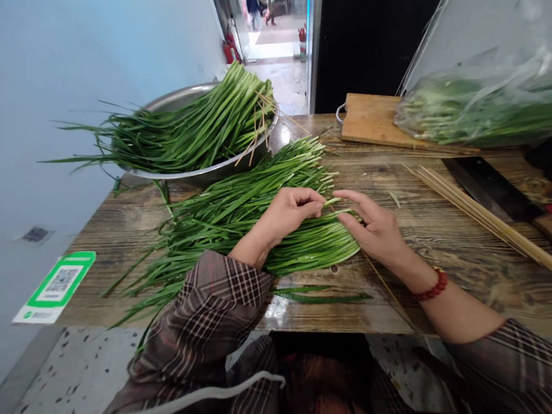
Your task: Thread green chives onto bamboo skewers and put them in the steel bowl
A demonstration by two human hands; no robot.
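Observation:
A thick layer of garlic chives (238,217) lies across the wooden table, pale stem ends to the right. Over it, my left hand (289,215) pinches the pale end of a chive between thumb and fingertips. Facing it is my right hand (378,229), thumb and forefinger spread apart beside the stem ends; I cannot tell whether its forefinger touches the chive. A thin bamboo skewer (389,290) runs slantwise from the stems, under my right hand, to the table's front edge. Part of its length is hidden. Loose chive leaves (318,295) lie nearer me.
A steel basin (194,172) heaped with chives and skewers stands behind. On the right are a skewer bundle (492,219), a cleaver (493,189), a cutting board (370,120) and a bag of greens (494,98). A QR-code card (59,286) sits at the left edge.

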